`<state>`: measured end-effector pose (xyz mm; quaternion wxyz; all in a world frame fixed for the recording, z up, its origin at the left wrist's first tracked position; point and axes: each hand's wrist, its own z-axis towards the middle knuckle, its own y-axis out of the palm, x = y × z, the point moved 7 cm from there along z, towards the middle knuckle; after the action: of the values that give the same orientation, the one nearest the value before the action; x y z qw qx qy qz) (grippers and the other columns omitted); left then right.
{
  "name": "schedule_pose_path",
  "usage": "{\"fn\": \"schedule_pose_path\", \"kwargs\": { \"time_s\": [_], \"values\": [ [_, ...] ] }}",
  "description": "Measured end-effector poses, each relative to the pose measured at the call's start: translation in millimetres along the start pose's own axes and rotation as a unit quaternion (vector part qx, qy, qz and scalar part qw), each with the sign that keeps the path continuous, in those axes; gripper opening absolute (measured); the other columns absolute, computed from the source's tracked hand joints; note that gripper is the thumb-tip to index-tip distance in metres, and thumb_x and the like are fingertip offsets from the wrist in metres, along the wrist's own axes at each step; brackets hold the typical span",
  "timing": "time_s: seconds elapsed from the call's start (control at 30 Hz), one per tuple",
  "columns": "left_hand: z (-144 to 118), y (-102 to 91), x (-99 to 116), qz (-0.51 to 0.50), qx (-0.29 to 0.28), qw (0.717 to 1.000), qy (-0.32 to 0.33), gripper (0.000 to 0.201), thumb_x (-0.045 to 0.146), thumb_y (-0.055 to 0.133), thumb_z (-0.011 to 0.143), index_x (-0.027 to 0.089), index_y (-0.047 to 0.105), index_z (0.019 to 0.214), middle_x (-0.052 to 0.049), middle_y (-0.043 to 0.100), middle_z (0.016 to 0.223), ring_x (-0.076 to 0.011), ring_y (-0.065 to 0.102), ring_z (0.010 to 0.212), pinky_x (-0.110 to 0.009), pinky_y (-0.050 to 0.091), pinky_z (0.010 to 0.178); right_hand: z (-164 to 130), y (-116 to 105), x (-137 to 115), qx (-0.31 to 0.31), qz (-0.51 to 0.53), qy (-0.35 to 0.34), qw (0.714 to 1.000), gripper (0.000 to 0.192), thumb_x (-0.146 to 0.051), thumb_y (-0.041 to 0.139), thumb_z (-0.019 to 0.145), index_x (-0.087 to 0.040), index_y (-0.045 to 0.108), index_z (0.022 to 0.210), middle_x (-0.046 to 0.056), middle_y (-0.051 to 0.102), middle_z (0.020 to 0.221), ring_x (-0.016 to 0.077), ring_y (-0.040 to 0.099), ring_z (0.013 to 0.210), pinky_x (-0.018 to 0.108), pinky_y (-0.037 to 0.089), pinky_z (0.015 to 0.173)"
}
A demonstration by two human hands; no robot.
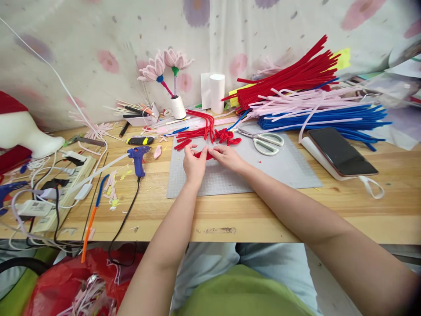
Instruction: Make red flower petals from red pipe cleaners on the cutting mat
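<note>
Between my two hands is a short piece of red pipe cleaner (204,155), pinched at both ends above the grey cutting mat (279,169). My left hand (194,164) is closed on its left part, thumb on top. The fingers of my right hand (226,158) close on the right end, partly hiding it. Just beyond my fingers lie a small heap of curled red pipe cleaner pieces (226,136) and several bent red pipe cleaners (207,123). Scissors with white handles (268,142) rest on the mat to the right of my hands.
A blue glue gun (137,159), a yellow-black cutter (140,140) and a power strip (66,193) with tangled cords are at left. Pink pipe-cleaner flowers (164,66) stand behind. Red (289,79) and blue pipe cleaner bundles (322,118) and a phone (342,151) are at right.
</note>
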<state>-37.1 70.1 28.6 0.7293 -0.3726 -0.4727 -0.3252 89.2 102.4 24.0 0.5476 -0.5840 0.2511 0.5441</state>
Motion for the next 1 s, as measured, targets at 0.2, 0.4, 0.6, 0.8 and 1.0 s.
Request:
{"fn": "schedule_pose_path", "kwargs": {
  "time_s": [0.2,0.4,0.6,0.8,1.0],
  "values": [
    [3.0,15.5,-7.9,-0.152,-0.112,0.976,-0.104,0.024,0.042,0.051,0.075,0.021,0.045,0.085,0.008,0.043,0.047,-0.0053,0.037,0.036,-0.018,0.027,0.04,0.0,-9.3,10.3,0.085,0.058,0.073,0.992,0.04,-0.051,0.054,0.069,-0.016,0.044,0.051,-0.003,0.04,0.049,0.0076,0.032,0.049,0.023,0.022,0.047],
    [-1.5,22.5,3.2,-0.259,-0.252,0.918,-0.164,0.032,0.037,0.06,0.068,0.021,0.046,0.092,0.009,0.042,0.046,-0.0029,0.033,0.034,-0.015,0.019,0.034,4.0,-14.8,21.0,-0.002,0.183,0.126,0.975,0.038,-0.051,0.059,0.065,-0.016,0.048,0.056,-0.003,0.043,0.048,0.0069,0.036,0.046,0.022,0.024,0.047],
    [0.4,21.0,1.0,-0.298,-0.205,0.918,-0.163,0.033,0.043,0.06,0.068,0.021,0.045,0.088,0.01,0.038,0.046,-0.0021,0.031,0.033,-0.014,0.017,0.032,-1.3,-4.6,13.5,-0.108,0.12,0.118,0.98,0.044,-0.058,0.056,0.065,-0.015,0.049,0.059,-0.003,0.044,0.05,0.0068,0.037,0.048,0.022,0.026,0.048],
    [0.4,20.0,-2.3,-0.308,-0.111,0.936,-0.129,0.037,0.039,0.065,0.065,0.022,0.042,0.088,0.011,0.039,0.05,-0.0008,0.032,0.034,-0.013,0.018,0.032,0.6,-15.0,19.2,0.055,-0.043,0.165,0.984,0.057,-0.071,0.039,0.067,-0.017,0.04,0.047,-0.002,0.038,0.045,0.0078,0.033,0.044,0.024,0.024,0.046],
    [-7.9,25.0,4.8,-0.302,-0.113,0.941,-0.1,0.039,0.037,0.064,0.067,0.021,0.04,0.093,0.008,0.047,0.053,-0.0035,0.042,0.039,-0.014,0.023,0.032,-0.2,-25.5,21.9,0.111,-0.144,0.186,0.966,0.06,-0.074,0.04,0.064,-0.016,0.056,0.055,0.001,0.051,0.051,0.0112,0.044,0.05,0.024,0.027,0.049]
  ]
}}
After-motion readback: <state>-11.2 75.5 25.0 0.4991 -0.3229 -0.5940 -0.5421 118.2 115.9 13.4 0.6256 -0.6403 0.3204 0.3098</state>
